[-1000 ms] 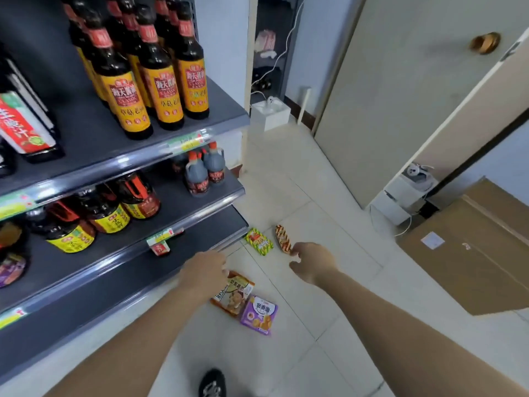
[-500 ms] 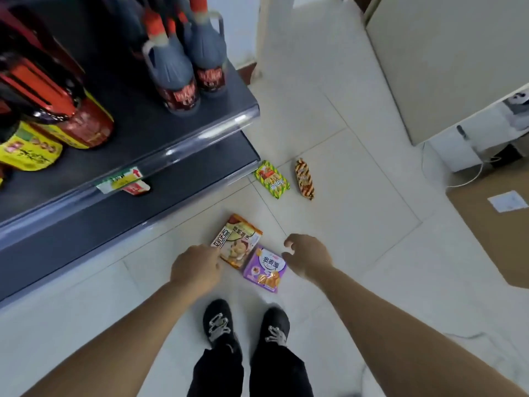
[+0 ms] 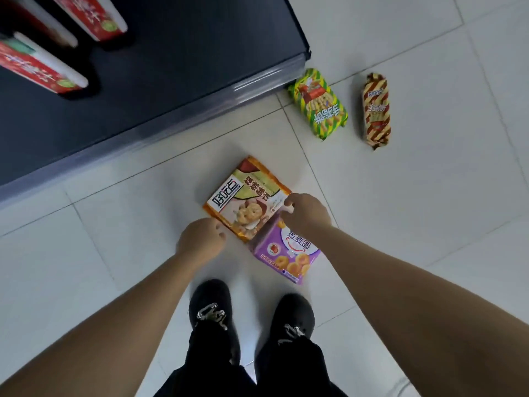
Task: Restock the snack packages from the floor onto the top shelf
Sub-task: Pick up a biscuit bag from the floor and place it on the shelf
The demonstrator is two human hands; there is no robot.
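Both hands down at two snack packs on open floor tile, just off the shelf edge.

The left hand (image 3: pixel 201 242), fingers curled, touches the orange pack's (image 3: pixel 246 197) near corner; the right hand (image 3: pixel 307 214), loosely bent, rests where it meets the purple pack (image 3: pixel 289 257); whether either grips, I cannot tell. The green pack (image 3: pixel 319 106) and striped pack (image 3: pixel 375 110) lie beyond; red cartons (image 3: pixel 43 68) stand on the shelf (image 3: pixel 186 67).

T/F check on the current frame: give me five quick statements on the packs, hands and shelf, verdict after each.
1. Four snack packs lie on the floor. True.
2. The orange pack overlaps the purple pack. True.
3. The left hand has lifted the green pack. False: it is at the orange pack's near corner; the green pack lies untouched by the shelf corner.
4. The right hand is at the orange pack's right edge. True.
5. The brown striped pack sits on the shelf. False: it lies on the tile.
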